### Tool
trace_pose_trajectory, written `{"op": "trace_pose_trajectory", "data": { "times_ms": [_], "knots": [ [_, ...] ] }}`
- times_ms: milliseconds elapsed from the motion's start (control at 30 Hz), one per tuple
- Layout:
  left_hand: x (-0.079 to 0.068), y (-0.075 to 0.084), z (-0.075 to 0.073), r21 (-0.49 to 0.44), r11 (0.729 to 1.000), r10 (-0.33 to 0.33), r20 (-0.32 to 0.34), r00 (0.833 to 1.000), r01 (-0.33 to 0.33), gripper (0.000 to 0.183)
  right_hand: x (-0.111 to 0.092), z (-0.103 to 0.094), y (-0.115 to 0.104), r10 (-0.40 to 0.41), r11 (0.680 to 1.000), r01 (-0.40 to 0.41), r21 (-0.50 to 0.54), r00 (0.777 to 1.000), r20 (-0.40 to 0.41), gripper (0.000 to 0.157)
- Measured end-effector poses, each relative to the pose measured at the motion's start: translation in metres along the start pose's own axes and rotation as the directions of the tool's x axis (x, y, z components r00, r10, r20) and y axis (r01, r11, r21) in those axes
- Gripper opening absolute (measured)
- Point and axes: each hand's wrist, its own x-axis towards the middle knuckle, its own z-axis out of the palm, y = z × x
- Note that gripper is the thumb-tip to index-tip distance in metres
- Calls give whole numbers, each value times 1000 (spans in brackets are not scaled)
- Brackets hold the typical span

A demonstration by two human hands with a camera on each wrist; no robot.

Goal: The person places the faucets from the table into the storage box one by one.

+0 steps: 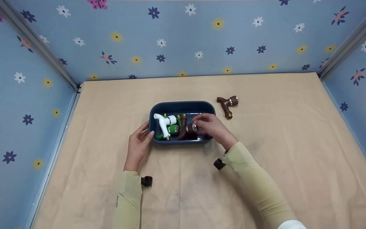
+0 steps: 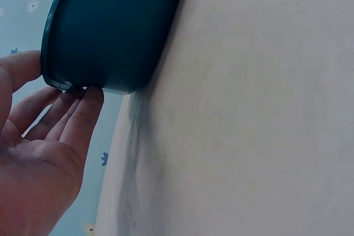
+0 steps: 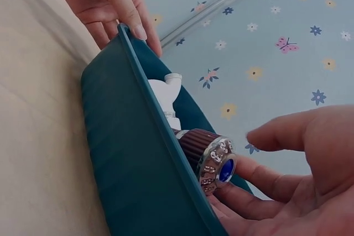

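Observation:
A dark blue plastic bin (image 1: 183, 142) stands on the table. My left hand (image 1: 137, 144) holds its left end, thumb over the rim and fingers against the outer wall. In the bin lie a white faucet (image 1: 163, 124), a green faucet (image 1: 173, 129) partly hidden under it, and a brown faucet (image 1: 183, 125). My right hand (image 1: 214, 128) reaches over the right end, beside the brown faucet's ridged knob (image 3: 200, 150). In the right wrist view its thumb stands apart from the knob, while the other fingers are right at the knob's silvery end.
Another brown faucet (image 1: 226, 106) lies on the table behind and right of the bin. Beige paper (image 1: 179, 190) covers the tabletop. Blue flowered panels (image 1: 183, 38) rise at the back, left and right. A small black device (image 1: 146, 181) sits by the left wrist, another (image 1: 219, 164) by the right.

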Motion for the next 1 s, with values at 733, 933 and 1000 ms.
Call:
{"op": "trace_pose_trajectory", "data": {
  "times_ms": [733,933,1000],
  "knots": [
    [1,-2,-1,14,999,51,6,999,-51,48,-10,-4,-5,23,987,-24,159,1000,8,38],
    [0,-3,-2,4,999,51,22,998,-52,49,-11,-6,-3,4,983,-5,184,1000,5,40],
    [0,-2,-2,-2,999,47,23,999,-47,49,-11,-7,-3,-3,980,1,199,1000,8,41]
  ]
}}
